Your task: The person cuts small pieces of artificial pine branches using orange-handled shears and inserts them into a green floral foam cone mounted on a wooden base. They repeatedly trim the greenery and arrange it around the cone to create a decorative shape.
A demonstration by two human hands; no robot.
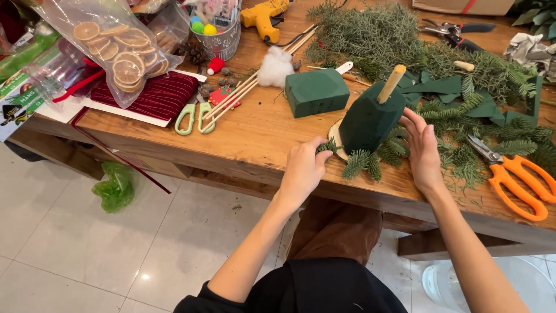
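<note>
The green foam cone (368,122), with a wooden stick (392,83) standing out of its top, sits on a round wooden slice (335,139) near the front edge of the wooden table (260,139). Fir sprigs (362,162) ring its base. The left hand (302,169) pinches a small sprig (328,146) between fingertips and thumb at the cone's lower left side. The right hand (421,149) lies with fingers spread and loosely open against the cone's right side, gripping nothing.

Behind the cone lies a foam block (317,91), beside a tuft of white cotton (275,66). A clear plastic bag (113,49) at the far left holds dried orange slices. A small metal pail (219,36) next to it holds coloured pom-poms. Orange scissors (518,179) lie to the right of the cone, green-handled scissors (194,117) to the left, and a yellow glue gun (263,16) at the back.
</note>
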